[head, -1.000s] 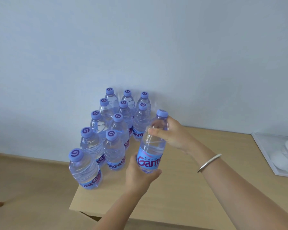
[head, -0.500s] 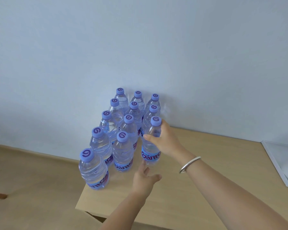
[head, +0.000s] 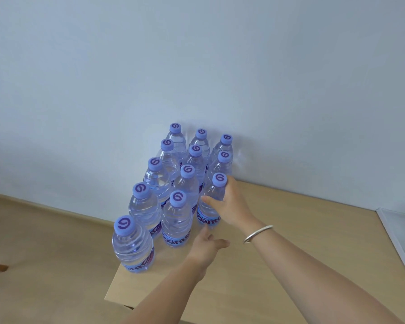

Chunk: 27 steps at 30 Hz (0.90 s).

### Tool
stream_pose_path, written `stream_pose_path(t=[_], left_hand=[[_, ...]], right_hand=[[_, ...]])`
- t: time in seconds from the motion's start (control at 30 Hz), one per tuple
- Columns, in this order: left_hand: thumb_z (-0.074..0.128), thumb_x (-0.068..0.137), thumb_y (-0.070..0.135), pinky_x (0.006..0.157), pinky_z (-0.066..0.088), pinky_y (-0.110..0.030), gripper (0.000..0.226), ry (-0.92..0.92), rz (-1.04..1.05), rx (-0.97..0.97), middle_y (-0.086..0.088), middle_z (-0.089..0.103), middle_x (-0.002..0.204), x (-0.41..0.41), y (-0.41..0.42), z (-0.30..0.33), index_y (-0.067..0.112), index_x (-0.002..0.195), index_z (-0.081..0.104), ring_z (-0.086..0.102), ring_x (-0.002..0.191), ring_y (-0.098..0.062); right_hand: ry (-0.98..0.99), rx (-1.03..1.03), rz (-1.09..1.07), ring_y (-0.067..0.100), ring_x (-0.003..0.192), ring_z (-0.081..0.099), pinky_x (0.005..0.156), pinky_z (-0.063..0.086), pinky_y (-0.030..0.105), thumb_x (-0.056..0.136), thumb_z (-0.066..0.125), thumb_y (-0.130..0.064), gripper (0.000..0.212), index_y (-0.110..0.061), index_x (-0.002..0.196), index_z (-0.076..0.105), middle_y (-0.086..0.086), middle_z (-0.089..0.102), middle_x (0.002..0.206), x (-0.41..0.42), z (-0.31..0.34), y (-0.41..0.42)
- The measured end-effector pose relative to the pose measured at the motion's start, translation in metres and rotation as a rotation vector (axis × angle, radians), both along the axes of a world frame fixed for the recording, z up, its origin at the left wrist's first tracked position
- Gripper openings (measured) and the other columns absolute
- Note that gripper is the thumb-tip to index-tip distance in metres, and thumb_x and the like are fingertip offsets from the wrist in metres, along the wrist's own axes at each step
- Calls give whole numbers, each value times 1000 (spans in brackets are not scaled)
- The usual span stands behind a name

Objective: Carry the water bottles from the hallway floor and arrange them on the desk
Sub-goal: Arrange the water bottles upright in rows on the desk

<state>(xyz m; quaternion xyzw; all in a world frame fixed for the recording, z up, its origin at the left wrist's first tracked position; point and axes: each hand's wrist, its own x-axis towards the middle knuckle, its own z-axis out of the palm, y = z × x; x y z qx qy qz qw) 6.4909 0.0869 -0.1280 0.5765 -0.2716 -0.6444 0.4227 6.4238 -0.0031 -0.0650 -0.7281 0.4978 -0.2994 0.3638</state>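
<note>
The step in hand seemed to be setting one more bottle (head: 210,202) into the group on the desk (head: 290,242). To do it well, it should stand flat and close behind the other bottles (head: 168,195) near the wall (head: 197,66), then be released gently so nothing tipped. The right hand (head: 232,204) gripped this bottle below its cap, fingers curled round it. The left hand (head: 206,244) was open in front of the bottle, holding nothing; whether its fingertips touched the bottle's base I cannot tell.
</note>
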Motion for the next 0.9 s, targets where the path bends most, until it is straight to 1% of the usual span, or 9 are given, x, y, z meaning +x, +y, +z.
stream_pose_path(t=[0.07, 0.17, 0.27, 0.53, 0.6, 0.67, 0.73, 0.8, 0.9], left_hand=[[63, 83, 5, 114, 25, -36, 86, 0, -9, 10, -4, 22, 155, 2, -3, 0, 15, 151, 11, 23, 142, -17], [61, 84, 6, 115, 27, -43, 75, -7, -17, 18, -16, 25, 153, 4, -7, -1, 14, 148, 24, 26, 141, -26], [58, 84, 3, 115, 25, -41, 75, -6, -11, 6, -1, 28, 152, 3, -5, -1, 19, 149, 23, 25, 141, -19], [56, 85, 2, 113, 29, -42, 65, -35, 6, 25, -4, 41, 145, 6, -3, 2, 19, 144, 35, 34, 136, -21], [54, 85, -1, 109, 33, -35, 61, -44, 18, 10, 0, 47, 139, 9, -2, 6, 22, 140, 40, 40, 129, -18], [53, 86, -3, 102, 35, -30, 60, -50, 20, -18, 6, 50, 136, 14, 1, 12, 25, 138, 42, 42, 128, -15], [53, 87, 0, 99, 33, -26, 65, -52, 3, -30, 13, 43, 137, 21, 13, 16, 26, 143, 33, 39, 132, -12], [56, 89, 4, 96, 31, -24, 73, -56, -17, 1, 9, 38, 142, 28, 34, 15, 21, 149, 19, 39, 131, -9], [66, 83, 7, 97, 36, -25, 76, -81, 43, 38, 6, 38, 145, 38, 71, 5, 12, 147, 25, 49, 118, -7]], right_hand=[[21, -37, 13, 16, 111, 48, 96, 39, 27, 76, 76, -25, 58, -12, 123, 44, 5, 49, 120, 1, -2, -3], [67, -110, 26, 8, 102, 40, 88, 31, 13, 77, 75, -28, 61, -11, 126, 43, 0, 39, 113, -1, -5, -5], [88, -141, 34, 6, 101, 37, 87, 27, 9, 76, 75, -29, 62, -11, 126, 42, -3, 34, 109, -2, -6, -6], [110, -96, 50, 16, 117, 41, 94, 29, 14, 76, 75, -31, 68, -11, 130, 39, -1, 38, 117, -3, -6, -6], [54, -44, 34, 19, 123, 41, 99, 33, 21, 73, 78, -30, 74, -10, 132, 37, -1, 41, 126, -3, -5, -4], [11, -21, -24, 18, 129, 38, 106, 35, 31, 68, 81, -33, 91, -9, 140, 30, 4, 41, 136, -3, 0, 1], [-22, -147, -103, 15, 128, 35, 107, 30, 27, 68, 82, -33, 96, -9, 143, 27, 5, 38, 137, 0, 8, 13], [-76, -347, -122, 17, 125, 34, 105, 29, 26, 72, 79, -27, 86, -5, 140, 30, 9, 39, 134, 6, 20, 31], [-150, -593, -2, 23, 121, 39, 105, 32, 32, 81, 66, -24, 61, -7, 131, 35, 13, 46, 127, 23, 35, 61]])
